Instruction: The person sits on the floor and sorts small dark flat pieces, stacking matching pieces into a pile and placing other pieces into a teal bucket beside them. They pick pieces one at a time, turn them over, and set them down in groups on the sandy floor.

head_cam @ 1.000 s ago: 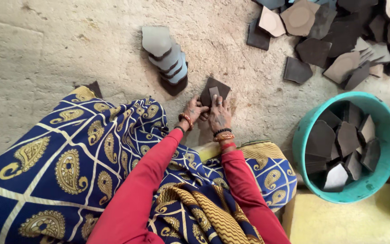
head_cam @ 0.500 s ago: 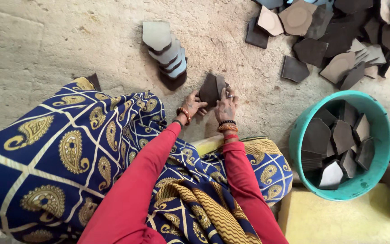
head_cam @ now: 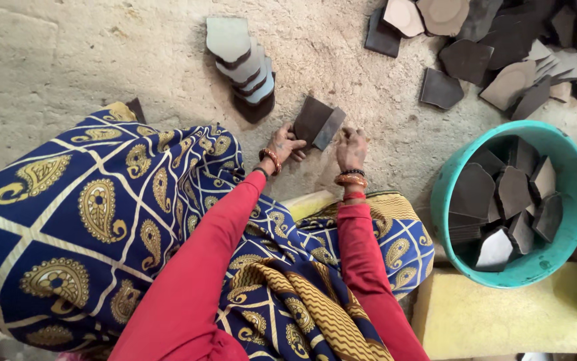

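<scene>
Outdoors, seated on sandy ground: two hands busy with dark slabs.

Left hand (head_cam: 284,146) closed on lower edge of two dark slabs (head_cam: 318,123), those held tilted just above the ground, one overlapping the other. Right hand (head_cam: 351,148) just beside the slabs, fingers curled downward, palm hidden; grip on anything impossible to tell. Bangles on both wrists, red sleeves, blue and gold patterned cloth (head_cam: 94,220) spread over the lap. Leaning stack of slabs (head_cam: 243,63) just beyond the held pair, pale-faced pieces uppermost. Loose heap of slabs (head_cam: 502,47) scattered at upper right, dark and tan mixed. Teal basin (head_cam: 446,194) to the right, filled with more dark slabs, resting against a yellow cushion (head_cam: 496,317).
</scene>
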